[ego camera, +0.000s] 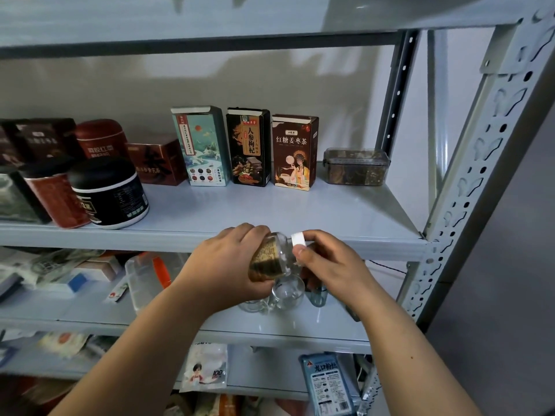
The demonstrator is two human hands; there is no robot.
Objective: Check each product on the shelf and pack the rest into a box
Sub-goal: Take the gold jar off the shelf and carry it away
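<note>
My left hand (231, 262) grips a clear plastic jar (268, 259) with a gold label, tilted on its side in front of the shelf edge. My right hand (327, 262) holds the jar's other end, and a white band (298, 238) shows at its fingertips. On the grey shelf (270, 211) behind stand three upright tea boxes: a teal one (201, 145), a black one (247, 147) and a brown one (294, 151). To their right lies a clear lidded tub (356, 166) of dark dried goods.
At the shelf's left stand a black jar (109, 193), a red jar (57, 196), a dark red tin (99, 138) and a brown box (156, 159). Glass cups (283, 292) sit on the shelf below, under my hands. Packets fill the lower shelves. A perforated upright (468, 181) stands at right.
</note>
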